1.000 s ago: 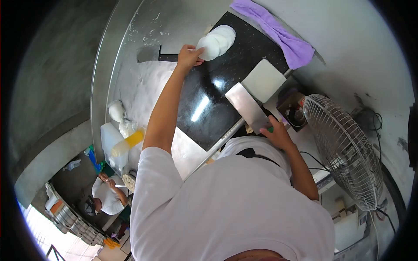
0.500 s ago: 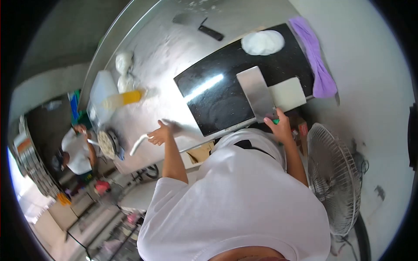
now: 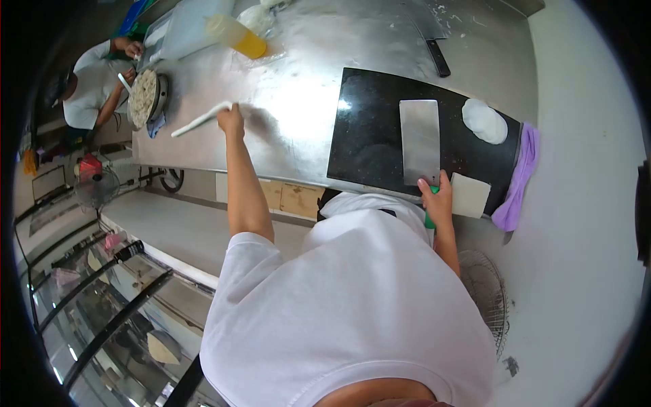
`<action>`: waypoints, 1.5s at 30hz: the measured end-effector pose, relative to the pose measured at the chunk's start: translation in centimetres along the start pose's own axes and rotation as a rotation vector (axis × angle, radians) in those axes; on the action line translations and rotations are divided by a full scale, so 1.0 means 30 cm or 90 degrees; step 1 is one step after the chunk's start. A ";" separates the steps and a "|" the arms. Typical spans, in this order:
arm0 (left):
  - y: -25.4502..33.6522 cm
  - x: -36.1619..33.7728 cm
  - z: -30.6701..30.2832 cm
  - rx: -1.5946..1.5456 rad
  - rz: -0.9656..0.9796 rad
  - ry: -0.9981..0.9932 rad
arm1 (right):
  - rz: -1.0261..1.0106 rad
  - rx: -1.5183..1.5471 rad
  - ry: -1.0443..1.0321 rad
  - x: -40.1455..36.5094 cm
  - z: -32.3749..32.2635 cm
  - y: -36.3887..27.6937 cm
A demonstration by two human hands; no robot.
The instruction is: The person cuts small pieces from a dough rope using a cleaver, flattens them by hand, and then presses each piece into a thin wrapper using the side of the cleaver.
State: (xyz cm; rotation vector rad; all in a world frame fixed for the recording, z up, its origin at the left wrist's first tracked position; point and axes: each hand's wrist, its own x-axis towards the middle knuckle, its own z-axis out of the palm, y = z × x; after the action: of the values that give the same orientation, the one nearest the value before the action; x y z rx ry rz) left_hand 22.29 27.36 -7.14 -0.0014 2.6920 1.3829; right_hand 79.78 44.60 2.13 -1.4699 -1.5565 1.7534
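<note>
My left hand [image 3: 232, 121] is closed around one end of a white rope of dough [image 3: 199, 121], which stretches out to the left over the metal table [image 3: 298, 129]. My right hand [image 3: 439, 195] grips the green handle of a wide cleaver [image 3: 420, 139]. The cleaver's blade lies over the black board [image 3: 369, 136], pointing away from me. Close to my right hand, a cream-coloured square piece [image 3: 470, 195] rests at the board's near edge. A white lump, probably dough [image 3: 484, 122], sits on the board's right part.
A purple cloth [image 3: 522, 173] lies along the board's right end. Behind the board is a black-handled knife [image 3: 439, 58]. A bottle of yellow liquid [image 3: 237, 37] lies at the back left. At far left another person [image 3: 88, 88] works beside a round pan of pale filling [image 3: 146, 98].
My left hand has reached farther forward and closed on the dough rope, which now lies straighter. The view has turned. My right hand still holds the cleaver.
</note>
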 end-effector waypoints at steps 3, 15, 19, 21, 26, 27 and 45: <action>0.212 -0.161 0.037 0.041 0.151 -0.164 | -0.004 -0.012 -0.014 0.011 0.013 -0.002; 0.042 -0.730 0.106 0.057 0.434 -0.242 | -0.132 -0.284 -0.084 0.030 0.146 -0.119; 0.033 -0.630 0.062 0.141 0.543 -0.158 | -0.218 -0.337 -0.155 0.063 0.295 -0.155; 0.080 -0.649 0.055 0.108 0.570 -0.149 | -0.205 -0.340 -0.166 0.062 0.362 -0.185; 0.083 -0.671 0.131 0.083 0.519 -0.161 | -0.191 -0.377 -0.136 0.074 0.422 -0.239; 0.080 -0.660 0.133 0.055 0.465 -0.159 | -0.209 -0.372 -0.121 0.074 0.422 -0.250; -0.057 -0.288 -0.058 0.047 0.738 -0.418 | -0.166 -0.595 -0.188 -0.014 0.764 -0.229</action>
State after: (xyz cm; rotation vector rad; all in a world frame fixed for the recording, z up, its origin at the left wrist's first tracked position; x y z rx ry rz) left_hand 30.80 24.52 -6.63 1.8588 2.0939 1.0793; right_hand 57.97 35.15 4.82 -1.2585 -2.8089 1.1444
